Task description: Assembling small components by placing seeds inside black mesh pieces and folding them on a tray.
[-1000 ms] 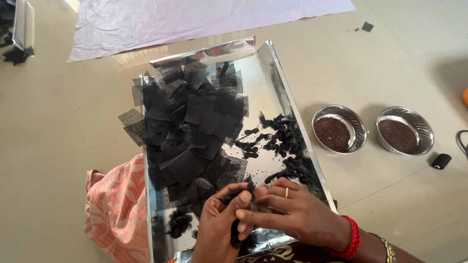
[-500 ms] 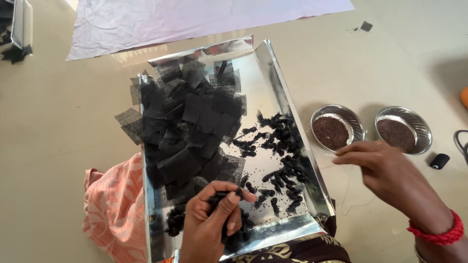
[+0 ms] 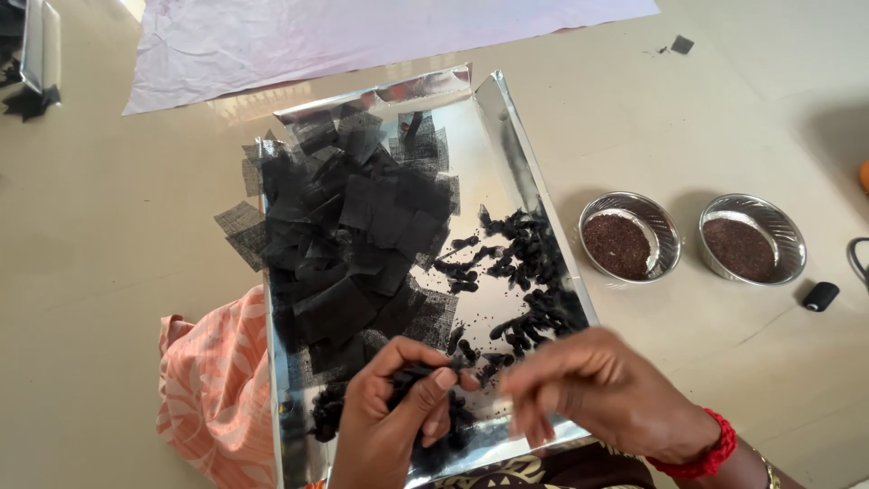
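A shiny metal tray (image 3: 507, 136) lies in front of me, with a heap of black net squares (image 3: 353, 226) on its left side and several small black bundles (image 3: 525, 281) on its right. My left hand (image 3: 389, 417) pinches a piece of black net (image 3: 412, 373) over the tray's near end. My right hand (image 3: 597, 389), blurred, hovers just right of it with thumb and fingertips pinched close together; whether they hold anything I cannot tell. A red bangle sits on the right wrist.
Two small steel bowls (image 3: 668, 231) (image 3: 786, 234) of dark brown grains stand right of the tray. A small black spool (image 3: 820, 296) lies beyond them. An orange patterned cloth (image 3: 213, 389) lies left of the tray, and a pale sheet (image 3: 362, 32) is spread at the back.
My right hand left the net, reached to the nearer steel bowl, and has come back beside my left hand. The left hand kept its hold on the black net.
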